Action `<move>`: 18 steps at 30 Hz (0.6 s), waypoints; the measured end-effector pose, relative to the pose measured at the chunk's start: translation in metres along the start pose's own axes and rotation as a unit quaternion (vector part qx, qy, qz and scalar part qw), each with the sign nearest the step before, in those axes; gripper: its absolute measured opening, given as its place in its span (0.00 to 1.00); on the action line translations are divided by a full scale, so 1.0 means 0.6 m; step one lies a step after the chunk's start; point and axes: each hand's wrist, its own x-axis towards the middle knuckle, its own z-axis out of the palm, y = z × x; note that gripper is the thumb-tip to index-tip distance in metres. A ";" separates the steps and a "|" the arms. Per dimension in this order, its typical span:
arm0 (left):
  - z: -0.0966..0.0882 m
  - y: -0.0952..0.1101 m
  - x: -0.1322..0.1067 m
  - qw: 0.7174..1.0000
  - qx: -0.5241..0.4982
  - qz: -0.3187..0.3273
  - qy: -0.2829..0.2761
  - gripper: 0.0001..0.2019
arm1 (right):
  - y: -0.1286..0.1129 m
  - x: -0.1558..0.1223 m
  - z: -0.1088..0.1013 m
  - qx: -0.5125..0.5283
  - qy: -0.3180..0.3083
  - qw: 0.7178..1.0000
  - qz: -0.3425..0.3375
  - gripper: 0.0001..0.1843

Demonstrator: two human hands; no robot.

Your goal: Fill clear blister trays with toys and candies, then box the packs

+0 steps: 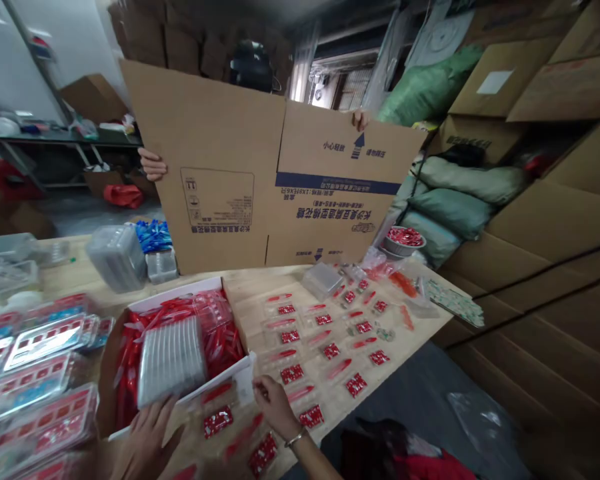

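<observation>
Red packets [292, 374] are set out in rows across our table [247, 290], near our right side, each beside a long red piece [283, 355]. Beyond the table's far edge a co-worker holds up a broad cardboard sheet [225, 140], one hand [153, 165] on its side edge and the other [360, 120] at its top. Smaller than that, an open carton [180, 293] stands in front of us, heaped with red pieces, and a stack of clear plastic trays [173, 360] rests on the heap. To its left we have filled packs [40, 427] piled up, red and blue showing through.

Our left hand [153, 433] is spread, its fingertips at the carton's near edge beside the stack, gripping nothing that we can see. Our right hand [275, 403] is half closed over the nearer packets; we cannot tell whether it pinches anything. A thin bracelet [296, 438] circles its wrist.
</observation>
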 end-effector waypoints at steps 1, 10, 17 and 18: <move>-0.011 0.010 0.025 1.000 0.000 0.001 -0.022 0.19 | -0.004 0.004 -0.005 0.002 0.013 1.000 -0.005 0.12; -0.022 0.071 0.054 0.990 -0.025 -0.017 -0.139 0.16 | 0.022 -0.061 -0.075 -0.028 -0.012 0.999 0.037 0.12; -0.030 0.049 0.039 0.988 -0.064 -0.010 -0.138 0.14 | 0.019 0.044 -0.161 -0.068 0.019 0.997 -0.015 0.12; -0.025 0.046 0.040 0.989 -0.069 -0.014 -0.132 0.14 | 0.017 0.064 -0.177 -0.074 0.022 0.997 -0.025 0.13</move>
